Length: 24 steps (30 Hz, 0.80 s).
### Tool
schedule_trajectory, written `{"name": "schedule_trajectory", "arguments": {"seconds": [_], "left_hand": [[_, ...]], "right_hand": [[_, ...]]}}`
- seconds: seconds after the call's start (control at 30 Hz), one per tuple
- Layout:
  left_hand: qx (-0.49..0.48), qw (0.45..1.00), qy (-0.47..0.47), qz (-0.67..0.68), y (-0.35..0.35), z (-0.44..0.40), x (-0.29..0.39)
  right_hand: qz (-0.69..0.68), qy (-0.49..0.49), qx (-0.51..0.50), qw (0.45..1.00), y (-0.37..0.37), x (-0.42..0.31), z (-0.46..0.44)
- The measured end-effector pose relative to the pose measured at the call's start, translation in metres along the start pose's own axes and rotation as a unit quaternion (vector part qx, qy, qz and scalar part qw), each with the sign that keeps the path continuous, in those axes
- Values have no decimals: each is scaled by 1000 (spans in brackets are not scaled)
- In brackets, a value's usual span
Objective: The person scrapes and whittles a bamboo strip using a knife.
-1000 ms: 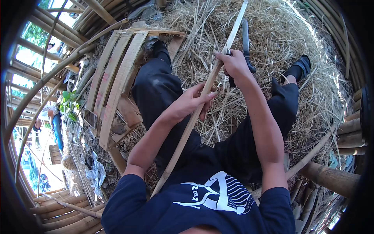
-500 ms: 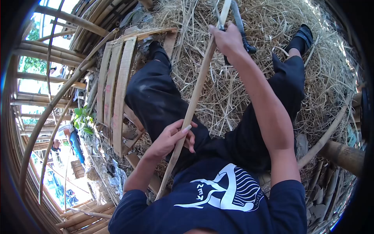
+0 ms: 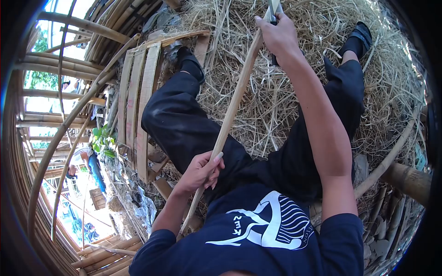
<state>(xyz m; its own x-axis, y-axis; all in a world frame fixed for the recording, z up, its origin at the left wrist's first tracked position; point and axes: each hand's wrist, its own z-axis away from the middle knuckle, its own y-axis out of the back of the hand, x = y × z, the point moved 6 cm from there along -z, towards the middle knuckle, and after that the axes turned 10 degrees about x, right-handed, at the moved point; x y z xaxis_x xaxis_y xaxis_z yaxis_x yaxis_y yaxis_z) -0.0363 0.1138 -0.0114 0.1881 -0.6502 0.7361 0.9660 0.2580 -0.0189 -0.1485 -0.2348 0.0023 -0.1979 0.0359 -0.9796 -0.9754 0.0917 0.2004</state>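
Head view: what has the left hand (image 3: 200,172)?
The strip (image 3: 239,94), low down; fingers curled around it, thumb on top.
And the right hand (image 3: 281,37)?
Closed on the knife (image 3: 275,60), up against the strip; I can't tell how the hidden fingers sit.
Where's the strip?
Slanting from beside the shirt (image 3: 258,221) up over the straw (image 3: 267,110).

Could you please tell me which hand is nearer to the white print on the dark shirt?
Left: the left hand, around the wooden strip, is just above the white print in view; the right hand is much farther away, higher up the strip.
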Motion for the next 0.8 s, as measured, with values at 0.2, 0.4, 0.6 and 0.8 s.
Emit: {"name": "schedule_trajectory", "arguments": {"seconds": [0.2,0.4,0.6,0.8], "left_hand": [[-2,999,-18,39,-12,-6,3],[20,998,-42,28,-22,-13,15],[48,995,-85,-11,-18,-44,56],[11,998,-51,-38,-18,-90,62]], "right_hand": [[9,6,-2,1000,5,-3,0],[37,20,-35,999,5,-7,1],[183,67,-100,976,-6,-2,2],[251,115,-108,955,2,-18,21]]}}
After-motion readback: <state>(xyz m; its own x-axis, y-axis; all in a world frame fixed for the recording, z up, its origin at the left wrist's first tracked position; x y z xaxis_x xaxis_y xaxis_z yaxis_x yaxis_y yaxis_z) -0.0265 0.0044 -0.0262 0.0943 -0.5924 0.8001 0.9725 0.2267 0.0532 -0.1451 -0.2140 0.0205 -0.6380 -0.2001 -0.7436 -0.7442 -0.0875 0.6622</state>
